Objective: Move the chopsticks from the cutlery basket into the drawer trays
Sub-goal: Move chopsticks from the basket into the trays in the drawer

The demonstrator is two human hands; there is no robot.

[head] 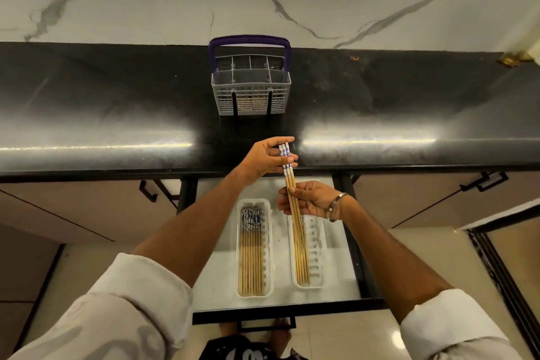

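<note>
A small bundle of wooden chopsticks (287, 175) with blue-and-white patterned tops is held by both hands above the open drawer. My left hand (264, 158) pinches the patterned top ends. My right hand (309, 199) grips the bare wooden shafts lower down. The grey cutlery basket (251, 88) with a purple handle stands on the black counter behind. In the drawer lie two white trays: the left tray (270, 248) holds several chopsticks, the right tray (320, 254) holds several too, under the held bundle.
The black countertop (117, 114) runs across the view, with a marble wall behind. The drawer's black front edge (280, 311) sits close to my body. Cabinet doors with black handles (149, 191) flank the drawer. A small gold object (510, 60) sits at the counter's far right.
</note>
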